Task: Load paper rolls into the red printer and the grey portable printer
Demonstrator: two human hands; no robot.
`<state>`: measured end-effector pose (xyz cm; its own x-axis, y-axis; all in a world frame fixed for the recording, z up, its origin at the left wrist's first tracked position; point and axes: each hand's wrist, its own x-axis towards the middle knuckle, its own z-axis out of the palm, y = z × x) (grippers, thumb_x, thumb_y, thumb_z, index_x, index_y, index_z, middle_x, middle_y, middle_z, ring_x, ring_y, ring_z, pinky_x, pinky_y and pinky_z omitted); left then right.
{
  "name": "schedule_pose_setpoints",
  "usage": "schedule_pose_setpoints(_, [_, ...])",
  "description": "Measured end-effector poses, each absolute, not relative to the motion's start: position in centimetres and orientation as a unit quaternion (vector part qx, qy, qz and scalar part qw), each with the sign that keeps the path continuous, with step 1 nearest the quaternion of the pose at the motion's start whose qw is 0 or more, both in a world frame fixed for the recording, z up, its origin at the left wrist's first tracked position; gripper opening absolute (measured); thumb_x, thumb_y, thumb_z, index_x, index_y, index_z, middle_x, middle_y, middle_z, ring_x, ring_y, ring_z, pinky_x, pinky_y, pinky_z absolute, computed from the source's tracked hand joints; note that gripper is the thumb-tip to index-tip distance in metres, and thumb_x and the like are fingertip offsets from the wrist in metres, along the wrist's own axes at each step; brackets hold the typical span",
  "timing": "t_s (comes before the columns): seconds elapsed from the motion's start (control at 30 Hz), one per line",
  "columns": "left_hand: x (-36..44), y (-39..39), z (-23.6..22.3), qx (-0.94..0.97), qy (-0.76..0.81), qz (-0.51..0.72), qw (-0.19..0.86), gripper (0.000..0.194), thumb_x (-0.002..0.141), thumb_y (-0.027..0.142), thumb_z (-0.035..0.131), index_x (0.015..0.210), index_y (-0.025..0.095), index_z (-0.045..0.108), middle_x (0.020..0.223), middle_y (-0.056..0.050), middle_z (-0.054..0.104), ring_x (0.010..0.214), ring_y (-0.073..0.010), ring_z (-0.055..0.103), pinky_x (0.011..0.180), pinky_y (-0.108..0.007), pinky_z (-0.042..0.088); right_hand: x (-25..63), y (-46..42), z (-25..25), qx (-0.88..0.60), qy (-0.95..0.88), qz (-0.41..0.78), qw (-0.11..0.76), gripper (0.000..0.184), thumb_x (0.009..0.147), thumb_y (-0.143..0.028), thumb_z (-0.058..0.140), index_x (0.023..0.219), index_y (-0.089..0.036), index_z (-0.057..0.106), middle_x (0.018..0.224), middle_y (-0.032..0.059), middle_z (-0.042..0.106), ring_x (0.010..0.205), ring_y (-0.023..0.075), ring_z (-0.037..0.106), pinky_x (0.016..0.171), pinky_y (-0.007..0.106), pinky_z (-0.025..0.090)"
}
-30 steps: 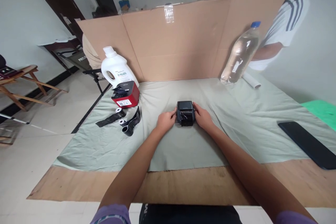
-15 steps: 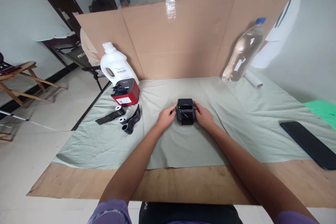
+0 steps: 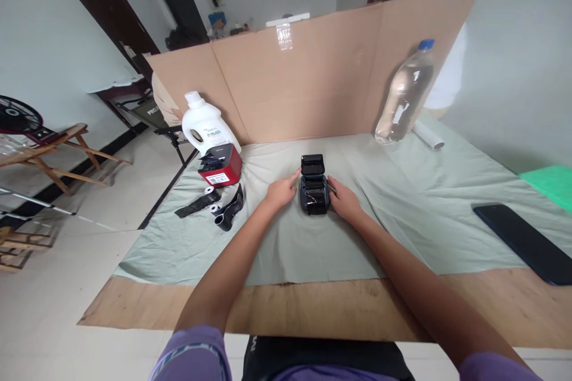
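A small black printer sits on the pale green cloth in the middle of the table, its lid swung up and back, a dark roll showing inside. My left hand rests against its left side, fingers curled, index finger stretched toward the lid hinge. My right hand presses against its right side with fingers closed on the body.
At the left stand a red and black printer, a white jug and black paper rolls. A clear bottle and white tube are at the back right, a dark phone at right. A cardboard wall rings the back.
The printer's lid was down and now stands open, tilted back. My hands stay at its two sides. The person behind the cardboard has mostly gone from view.
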<state>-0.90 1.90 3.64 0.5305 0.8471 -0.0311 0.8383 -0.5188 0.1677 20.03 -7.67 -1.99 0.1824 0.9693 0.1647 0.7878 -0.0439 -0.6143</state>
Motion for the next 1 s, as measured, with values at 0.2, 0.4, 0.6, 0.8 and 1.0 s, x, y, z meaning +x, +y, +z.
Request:
schedule_pose_setpoints(0.2, [1.3, 1.3, 5.8, 0.899, 0.432, 0.063, 0.039, 0.043, 0.097, 0.023, 0.044, 0.132, 0.032, 0.066, 0.126, -0.004, 0.072, 0.114, -0.0236, 0.067, 0.092, -0.031, 0.051, 20.0, -7.6, -1.9, -0.711, -0.622, 0.142, 0.295, 0.057, 0.094, -0.018, 0.039, 0.151, -0.014, 0.044, 0.145, 0.0122, 0.059, 0.134, 0.0294, 0.057, 0.110, 0.046, 0.046])
schedule_pose_setpoints(0.4, [5.7, 2.7, 8.3, 0.931, 0.355, -0.084, 0.033, 0.030, 0.083, 0.028, 0.070, 0.112, 0.026, 0.077, 0.116, -0.010, 0.075, 0.110, -0.0290, 0.068, 0.091, -0.035, 0.052, 20.2, -7.5, -2.1, -0.706, -0.624, 0.139, 0.303, 0.056, 0.094, -0.019, 0.039, 0.149, -0.014, 0.045, 0.144, 0.0119, 0.060, 0.131, 0.0296, 0.059, 0.109, 0.046, 0.047])
schedule_pose_setpoints(0.6, [8.1, 3.5, 9.6, 0.924, 0.352, -0.144, 0.046, 0.037, 0.066, 0.018, 0.078, 0.103, 0.020, 0.079, 0.109, -0.013, 0.075, 0.103, -0.0296, 0.068, 0.086, -0.034, 0.053, 20.3, -7.4, -2.3, -0.706, -0.623, 0.134, 0.309, 0.054, 0.093, -0.020, 0.039, 0.147, -0.017, 0.047, 0.146, 0.0100, 0.058, 0.133, 0.0298, 0.057, 0.111, 0.048, 0.047])
schedule_pose_setpoints(0.8, [3.3, 2.8, 11.8, 0.916, 0.378, 0.054, 0.122, 0.034, 0.069, 0.023, 0.071, 0.102, 0.020, 0.078, 0.091, -0.004, 0.074, 0.085, -0.0207, 0.066, 0.073, -0.027, 0.048, 20.3, -7.5, -2.1, -0.702, -0.621, 0.147, 0.317, 0.056, 0.093, -0.023, 0.040, 0.149, -0.019, 0.045, 0.145, 0.0087, 0.060, 0.133, 0.0314, 0.057, 0.110, 0.050, 0.047])
schedule_pose_setpoints(1.0, [-13.0, -0.8, 9.7, 0.713, 0.508, 0.320, 0.362, 0.042, 0.072, 0.038, 0.067, 0.105, 0.012, 0.069, 0.067, 0.001, 0.064, 0.061, -0.0138, 0.057, 0.055, -0.022, 0.039, 20.3, -7.4, -2.1, -0.704, -0.615, 0.145, 0.323, 0.055, 0.094, -0.023, 0.039, 0.148, -0.014, 0.047, 0.144, 0.0119, 0.060, 0.132, 0.0344, 0.058, 0.109, 0.052, 0.047])
